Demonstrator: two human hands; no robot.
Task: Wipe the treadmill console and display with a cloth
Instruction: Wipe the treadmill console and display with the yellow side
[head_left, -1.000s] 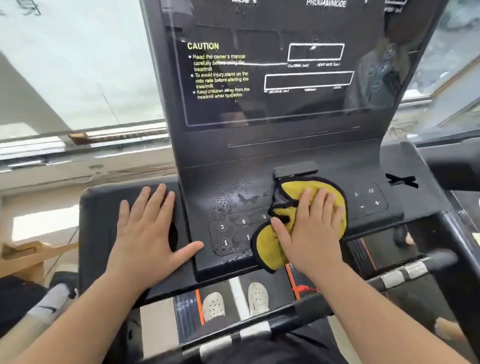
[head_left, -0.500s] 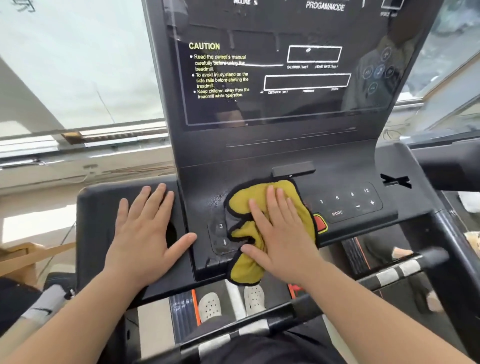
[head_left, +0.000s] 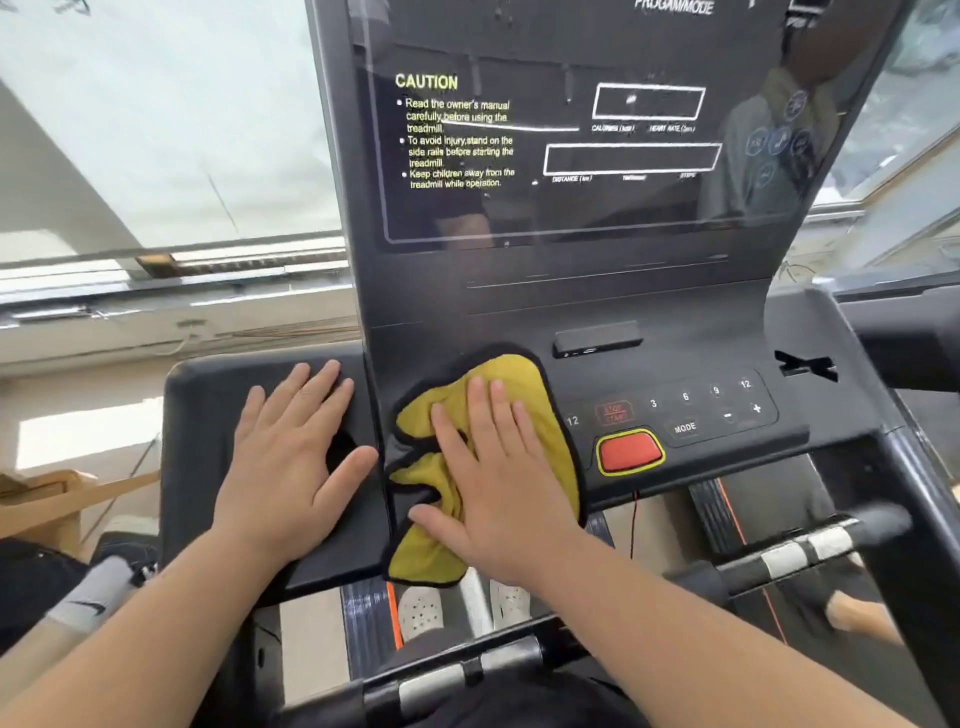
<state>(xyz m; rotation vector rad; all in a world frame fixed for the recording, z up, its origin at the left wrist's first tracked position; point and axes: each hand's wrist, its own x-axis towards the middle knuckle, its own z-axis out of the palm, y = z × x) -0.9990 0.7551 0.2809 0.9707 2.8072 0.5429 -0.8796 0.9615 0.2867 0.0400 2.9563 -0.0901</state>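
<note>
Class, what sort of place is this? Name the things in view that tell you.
Probably a gym or home exercise room: a treadmill console with numbered keys and a red button, a display printed with a treadmill caution, and large windows behind.

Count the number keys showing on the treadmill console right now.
5. One 12 sits just right of the cloth. Then 3, 6, 9 and a second 12 run in a row further right. The cloth and right hand may hide more.
</note>
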